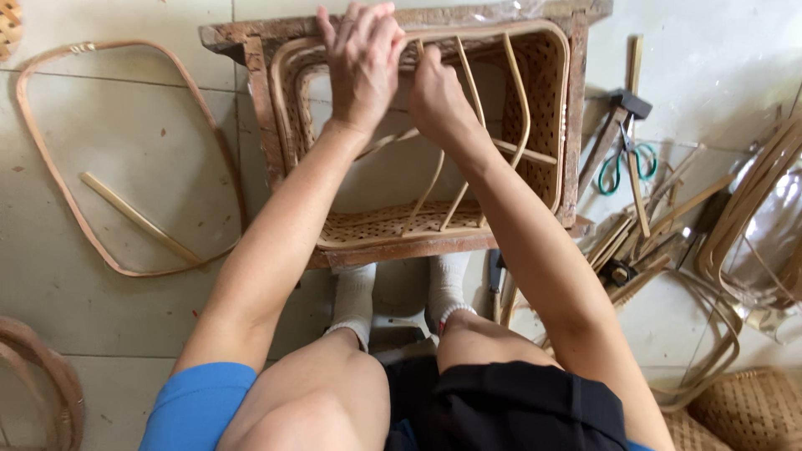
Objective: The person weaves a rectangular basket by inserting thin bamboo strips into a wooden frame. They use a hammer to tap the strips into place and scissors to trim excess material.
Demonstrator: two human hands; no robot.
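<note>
Because the view looks straight down over the knees, the low seat is hidden, and only two white-socked feet [399,294] show on the pale tiled floor [125,150] under the near edge of the worn, reddish-brown wooden frame [261,117] serving as a worktop. Inside that frame sits the half-made rectangular basket of woven pale bamboo [393,224], with thin curved bamboo ribs [516,100] rising from its base.

The left hand [363,71] is at the far rim, fingers spread and curled over the edge strip; the grip looks loose, pressing more than clenching. The right hand [436,96] is just beside it, closed around a rib or rim strip, though its fingers are turned away and I cannot tell exactly what they pinch.

In my judgement, the main risk is a rib springing loose or splitting if bent too hard, since the strips are thin and under tension. The rim could also slip out of the frame if both hands pull on the same side.

To the right lie green-handled scissors [628,163], a dark-headed hammer [616,125] and loose bamboo sticks; a careless elbow could scatter them. The large bent bamboo hoop [50,167] lies well apart on the left. Coiled strips at the right edge are cut off, and the far rim is partly masked by the hands.
</note>
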